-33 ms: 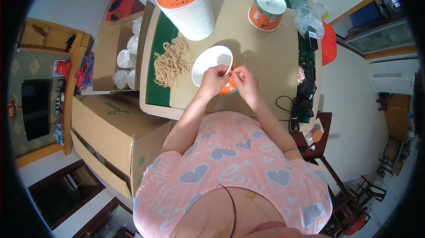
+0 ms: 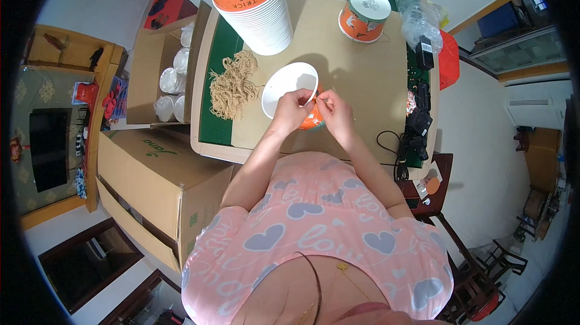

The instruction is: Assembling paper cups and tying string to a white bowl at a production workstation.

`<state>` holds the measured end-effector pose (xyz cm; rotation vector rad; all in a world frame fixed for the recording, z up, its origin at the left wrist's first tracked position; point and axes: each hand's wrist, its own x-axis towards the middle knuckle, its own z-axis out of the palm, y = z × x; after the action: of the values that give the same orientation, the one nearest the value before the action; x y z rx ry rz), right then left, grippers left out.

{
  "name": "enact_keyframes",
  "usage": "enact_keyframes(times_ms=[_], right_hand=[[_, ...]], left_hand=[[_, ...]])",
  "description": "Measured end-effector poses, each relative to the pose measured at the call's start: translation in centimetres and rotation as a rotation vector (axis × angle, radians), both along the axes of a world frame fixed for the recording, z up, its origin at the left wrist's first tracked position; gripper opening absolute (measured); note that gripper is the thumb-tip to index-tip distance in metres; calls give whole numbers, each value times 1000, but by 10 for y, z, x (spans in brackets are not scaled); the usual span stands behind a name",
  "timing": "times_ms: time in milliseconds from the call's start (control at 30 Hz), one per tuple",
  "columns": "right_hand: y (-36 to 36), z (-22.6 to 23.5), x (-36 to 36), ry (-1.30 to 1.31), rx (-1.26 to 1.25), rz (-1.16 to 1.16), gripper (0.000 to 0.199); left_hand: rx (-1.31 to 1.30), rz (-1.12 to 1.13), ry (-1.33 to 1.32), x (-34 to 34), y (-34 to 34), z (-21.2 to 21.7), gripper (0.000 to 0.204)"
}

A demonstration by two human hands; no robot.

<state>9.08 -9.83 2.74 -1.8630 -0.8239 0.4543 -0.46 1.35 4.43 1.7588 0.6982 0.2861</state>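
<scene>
A paper bucket (image 2: 279,86) lies tipped on the table before me, its white inside facing far left and its orange printed side toward me. My left hand (image 2: 290,110) grips the bucket at its rim, fingers closed. Right beside it, the thumb and fingers of my right hand (image 2: 336,113) are pinched together by the orange side; what they hold is too small to make out. Left of the bucket is a loose heap of tan twine cords (image 2: 232,88). A tall stack of nested paper buckets (image 2: 261,26) stands behind. One more bucket (image 2: 362,19) sits upside down at the far right.
Black power adapters and cables (image 2: 418,124) line the table's right edge. A clear plastic bag (image 2: 418,19) and a red bag (image 2: 448,62) are at the far right corner. Left of the table stand an open carton (image 2: 145,77) of wrapped white stacks and a large cardboard box (image 2: 142,183).
</scene>
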Motion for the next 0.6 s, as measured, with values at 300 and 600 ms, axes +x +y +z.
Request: enact_keyframes(times_ms=[300, 600], right_hand=[[-7, 5, 6, -80, -133, 32, 12], [-11, 9, 10, -75, -158, 45, 11]], left_hand=[[-10, -89, 47, 2, -3, 8, 26], [35, -94, -8, 5, -5, -3, 19]])
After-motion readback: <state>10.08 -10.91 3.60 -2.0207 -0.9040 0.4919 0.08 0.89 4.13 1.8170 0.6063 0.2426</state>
